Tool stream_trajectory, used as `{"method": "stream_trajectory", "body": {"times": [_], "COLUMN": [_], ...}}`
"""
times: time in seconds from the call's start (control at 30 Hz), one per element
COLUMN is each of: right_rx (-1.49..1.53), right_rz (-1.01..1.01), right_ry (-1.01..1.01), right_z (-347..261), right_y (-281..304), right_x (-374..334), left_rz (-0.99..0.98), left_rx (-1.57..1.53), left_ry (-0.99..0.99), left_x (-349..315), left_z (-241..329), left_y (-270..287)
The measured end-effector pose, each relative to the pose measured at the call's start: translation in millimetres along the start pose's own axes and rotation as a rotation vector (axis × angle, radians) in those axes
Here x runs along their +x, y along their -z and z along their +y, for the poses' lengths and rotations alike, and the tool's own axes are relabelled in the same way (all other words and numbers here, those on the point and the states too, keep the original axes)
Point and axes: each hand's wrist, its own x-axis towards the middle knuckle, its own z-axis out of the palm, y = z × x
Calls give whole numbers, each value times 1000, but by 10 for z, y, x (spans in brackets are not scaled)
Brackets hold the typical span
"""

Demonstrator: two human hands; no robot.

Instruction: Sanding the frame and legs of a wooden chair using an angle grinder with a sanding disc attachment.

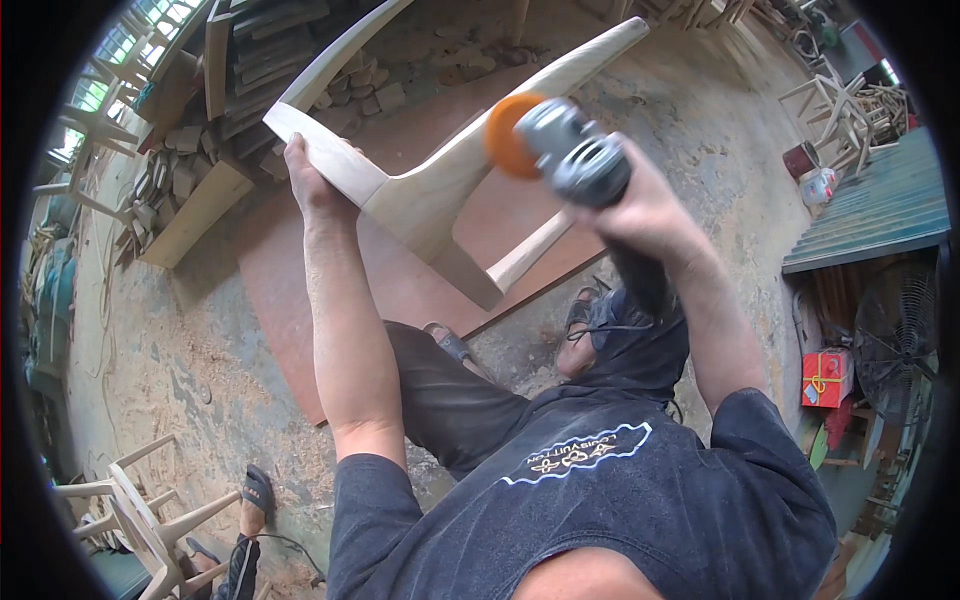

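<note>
Clasped round the pale, bent end of a wooden chair frame (425,205), the left hand (318,188) has its thumb along the near edge; most of its fingers are hidden by the wood. The right hand (650,205) is wrapped round the body of a grey grinder (575,150), though blur hides how each finger sits. So the 2 hands hold 2 things: frame on the left, grinder on the right.

The frame is tilted in front of the person, above a reddish-brown board (290,300) on the floor, with 1 long arm of it reaching up and to the right. The grinder's orange disc (513,130) overlaps that arm in view; I cannot tell whether they touch.

As a judgement, the frame should be stiff and fairly light for its length, but awkward, since its long parts would swing round a hold at 1 end. Bare wood, perhaps dusty, could slide a little under the palm. The thick bend is a good place to take hold, well apart from the disc. The thinner tips look easier to chip. The grinder is probably dense and shaky, best held by its body.
</note>
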Motion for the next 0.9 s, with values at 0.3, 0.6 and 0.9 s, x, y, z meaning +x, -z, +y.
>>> {"method": "stream_trajectory", "body": {"times": [0.3,0.6,0.9], "right_rx": [55,-41,-18], "right_rz": [-8,56,-184], "right_ry": [79,-19,127], "right_z": [15,188,19], "right_y": [-200,-47,-382], "right_x": [-53,-17,-239], "left_rz": [20,-27,53], "left_rx": [11,-15,-25], "left_ry": [-12,-37,-70], "left_x": [76,185,68], "left_z": [-11,44,-116], "left_y": [86,282,-31]}}
